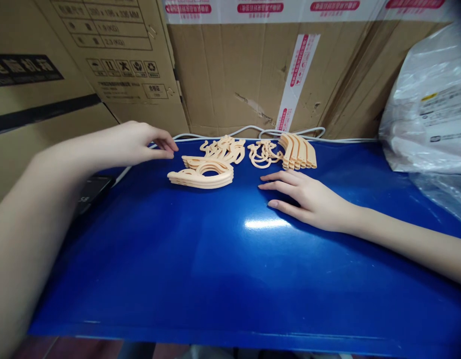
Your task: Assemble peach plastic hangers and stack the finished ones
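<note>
Two stacks of peach plastic hangers lie at the back of a blue table top (215, 269). The left stack (206, 169) lies flat in a pile; the right stack (290, 151) leans in a row. My left hand (135, 143) hovers just left of the left stack, fingers curled loosely together, holding nothing. My right hand (309, 199) rests flat on the blue surface just in front of the right stack, fingers stretched out and empty.
Cardboard boxes (253, 75) form a wall behind the table. A clear plastic bag (428, 109) sits at the right. White cables (290, 132) run along the back edge. A dark device (92, 192) lies at the left edge.
</note>
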`<state>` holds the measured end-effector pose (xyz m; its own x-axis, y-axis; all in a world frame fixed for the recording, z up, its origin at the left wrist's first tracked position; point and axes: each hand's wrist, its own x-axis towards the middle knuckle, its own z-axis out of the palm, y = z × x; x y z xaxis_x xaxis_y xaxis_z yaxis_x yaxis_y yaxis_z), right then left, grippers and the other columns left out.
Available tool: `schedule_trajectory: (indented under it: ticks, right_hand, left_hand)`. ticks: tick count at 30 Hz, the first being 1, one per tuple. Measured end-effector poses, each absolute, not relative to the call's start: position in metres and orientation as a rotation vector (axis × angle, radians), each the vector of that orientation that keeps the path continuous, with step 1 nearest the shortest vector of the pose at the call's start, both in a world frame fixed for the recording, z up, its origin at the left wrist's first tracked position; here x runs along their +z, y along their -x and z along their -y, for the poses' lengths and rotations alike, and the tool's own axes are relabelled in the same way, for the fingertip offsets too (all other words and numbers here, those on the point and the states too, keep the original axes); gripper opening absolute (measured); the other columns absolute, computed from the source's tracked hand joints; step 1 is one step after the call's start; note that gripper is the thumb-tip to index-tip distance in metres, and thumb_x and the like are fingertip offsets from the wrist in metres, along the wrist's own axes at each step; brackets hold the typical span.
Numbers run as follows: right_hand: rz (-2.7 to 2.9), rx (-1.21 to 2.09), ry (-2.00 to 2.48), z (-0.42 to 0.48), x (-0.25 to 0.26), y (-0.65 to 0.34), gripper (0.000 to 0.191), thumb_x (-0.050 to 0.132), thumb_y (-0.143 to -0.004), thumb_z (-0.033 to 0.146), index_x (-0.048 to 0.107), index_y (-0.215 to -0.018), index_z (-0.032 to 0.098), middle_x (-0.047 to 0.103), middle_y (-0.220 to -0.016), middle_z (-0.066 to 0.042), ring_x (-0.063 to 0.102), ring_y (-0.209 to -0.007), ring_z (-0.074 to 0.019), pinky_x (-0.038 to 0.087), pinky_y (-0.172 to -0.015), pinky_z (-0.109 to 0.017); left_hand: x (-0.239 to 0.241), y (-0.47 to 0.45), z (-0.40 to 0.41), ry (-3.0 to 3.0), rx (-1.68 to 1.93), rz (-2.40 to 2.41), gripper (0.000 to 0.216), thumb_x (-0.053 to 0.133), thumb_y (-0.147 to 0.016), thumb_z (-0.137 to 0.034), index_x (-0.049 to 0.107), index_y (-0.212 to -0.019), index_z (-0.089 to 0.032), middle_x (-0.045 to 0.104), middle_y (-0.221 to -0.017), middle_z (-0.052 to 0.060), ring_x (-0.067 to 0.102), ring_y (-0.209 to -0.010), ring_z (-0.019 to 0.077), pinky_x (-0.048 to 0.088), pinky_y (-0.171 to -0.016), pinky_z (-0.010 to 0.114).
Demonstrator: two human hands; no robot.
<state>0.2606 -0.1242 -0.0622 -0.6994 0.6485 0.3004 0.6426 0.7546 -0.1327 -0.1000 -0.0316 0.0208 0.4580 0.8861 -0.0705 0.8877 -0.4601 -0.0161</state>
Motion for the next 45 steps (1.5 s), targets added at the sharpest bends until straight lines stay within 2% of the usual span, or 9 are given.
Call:
schedule_trajectory:
  ticks: [4,7,13,20,30,40,42,45]
  right_hand:
    - [2.625,0.022,0.990,0.124,-0.062,-0.260,0.038,0.044,-0.098,0.037,0.059,-0.127,0.017,0.058,-0.132,-0.014,0.055,-0.120,-0.0250,0.044,-0.103,-0.047]
    - [2.620,0.021,0.980,0.124,-0.062,-0.260,0.037,0.044,-0.098,0.037,0.058,-0.126,0.018,0.059,-0.132,-0.014,0.056,-0.120,-0.0258,0.045,-0.102,-0.048]
    - [2.622,0.018,0.985,0.124,-0.063,-0.260,0.038,0.044,-0.098,0.038,0.058,-0.127,0.018,0.059,-0.132,-0.014,0.056,-0.120,-0.0258,0.045,-0.102,-0.047]
    - [2.614,0.021,0.984,0.124,-0.063,-0.260,0.038,0.045,-0.097,0.037,0.059,-0.126,0.018,0.059,-0.131,-0.014,0.056,-0.120,-0.0260,0.045,-0.102,-0.047]
    - [2.621,0.028,0.983,0.123,-0.063,-0.260,0.037,0.045,-0.098,0.037,0.059,-0.126,0.018,0.059,-0.132,-0.014,0.056,-0.120,-0.0255,0.045,-0.102,-0.048]
    - [2.627,0.023,0.988,0.124,-0.063,-0.261,0.037,0.044,-0.098,0.037,0.059,-0.126,0.017,0.059,-0.132,-0.014,0.055,-0.121,-0.0250,0.045,-0.102,-0.046]
    - [2.628,0.021,0.990,0.124,-0.063,-0.261,0.038,0.044,-0.098,0.037,0.058,-0.127,0.017,0.058,-0.132,-0.014,0.055,-0.121,-0.0249,0.045,-0.103,-0.046]
    - [2.625,0.022,0.990,0.124,-0.062,-0.260,0.037,0.044,-0.098,0.037,0.058,-0.127,0.018,0.058,-0.132,-0.014,0.055,-0.121,-0.0254,0.045,-0.102,-0.047]
  left_hand:
    - [0.024,0.104,0.037,-2.511,-0.239,-1.525,0.041,0.063,-0.079,-0.049,0.065,-0.110,-0.023,0.071,-0.113,-0.001,0.063,-0.102,0.0200,0.043,-0.089,0.027]
    - [0.017,0.101,0.035,-2.494,-0.320,-1.491,0.042,0.067,-0.074,-0.050,0.066,-0.108,-0.026,0.070,-0.114,-0.002,0.063,-0.102,0.0199,0.044,-0.086,0.025]
    - [0.007,0.086,0.035,-2.503,-0.409,-1.545,0.031,0.064,-0.070,-0.045,0.070,-0.091,-0.022,0.074,-0.097,0.001,0.065,-0.092,0.0234,0.045,-0.076,0.028]
    - [0.004,0.084,0.034,-2.558,-0.413,-1.535,0.020,0.063,-0.070,-0.042,0.068,-0.078,-0.025,0.073,-0.088,0.000,0.065,-0.084,0.0232,0.043,-0.071,0.029]
    - [0.006,0.088,0.035,-2.618,-0.395,-1.564,0.027,0.063,-0.073,-0.047,0.073,-0.088,-0.027,0.074,-0.099,-0.002,0.065,-0.085,0.0215,0.042,-0.073,0.027]
    - [0.008,0.083,0.038,-2.610,-0.408,-1.552,0.028,0.062,-0.073,-0.048,0.074,-0.089,-0.028,0.075,-0.095,-0.004,0.065,-0.082,0.0199,0.042,-0.071,0.026]
    - [0.007,0.086,0.037,-2.605,-0.414,-1.542,0.027,0.062,-0.073,-0.044,0.073,-0.091,-0.027,0.074,-0.094,-0.003,0.065,-0.084,0.0208,0.043,-0.072,0.027]
    - [0.006,0.097,0.035,-2.568,-0.353,-1.566,0.027,0.058,-0.069,-0.027,0.071,-0.092,-0.027,0.074,-0.089,-0.003,0.065,-0.082,0.0206,0.044,-0.072,0.028]
